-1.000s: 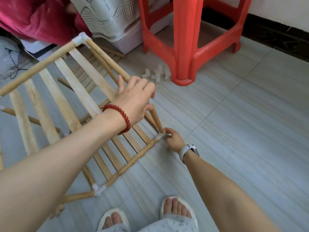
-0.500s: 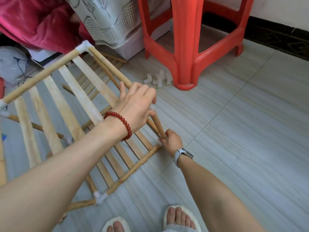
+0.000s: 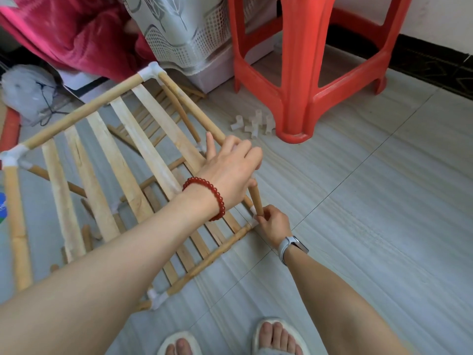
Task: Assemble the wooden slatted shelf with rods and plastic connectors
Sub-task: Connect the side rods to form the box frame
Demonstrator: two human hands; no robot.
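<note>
Wooden upright rod [image 3: 256, 199] met its corner connector [image 3: 253, 221].
Left hand [image 3: 230, 170] gripped the top, right hand [image 3: 272, 222] pinched the foot; pushing straight down should seat it.

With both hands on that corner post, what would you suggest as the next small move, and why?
Probably press the rod down into the white connector at the lower frame's corner. The right hand pinches the rod's bottom end right at that connector, while the left hand grips its top, so seating the joint looks next.
</note>
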